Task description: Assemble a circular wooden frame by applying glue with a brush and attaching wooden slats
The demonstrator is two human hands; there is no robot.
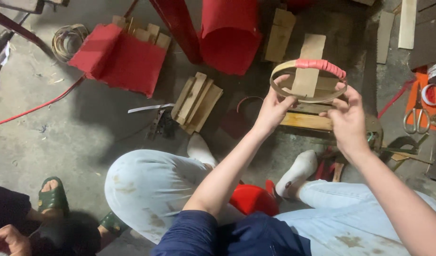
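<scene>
1. The left hand (pixel 273 108) grips the near-left edge of a thin bamboo hoop (pixel 280 87), fingers pinched closed on the strip.
2. The right hand (pixel 346 119) holds the same hoop at its right side, thumb and fingers closed on the band just below where the red wrapping (pixel 320 65) ends.
3. The hoop is held up in the air between both hands, tilted so its opening faces the camera, above a wooden block (pixel 307 122) on the floor.
4. The red wrapping covers the hoop's far upper arc; the other part of the band is bare tan strip.
5. Behind the hoop a flat wooden plank (pixel 310 50) lies on the concrete floor (pixel 61 137).
6. To the left of the hands sits a stack of short wooden slats (pixel 197 101), and farther left a red fabric bundle (pixel 118 59) lies with more slats at its top edge.
7. A red cylinder of sheet material (pixel 229 33) lies at the top centre.
8. Scissors (pixel 417 116) rest on an orange mat (pixel 423 92) at the right edge, near a roll of tape (pixel 433 94).
9. A coil of bamboo strips (pixel 67 40) lies at the upper left.
10. Another person's foot in a green sandal (pixel 52 195) shows at the lower left.
</scene>
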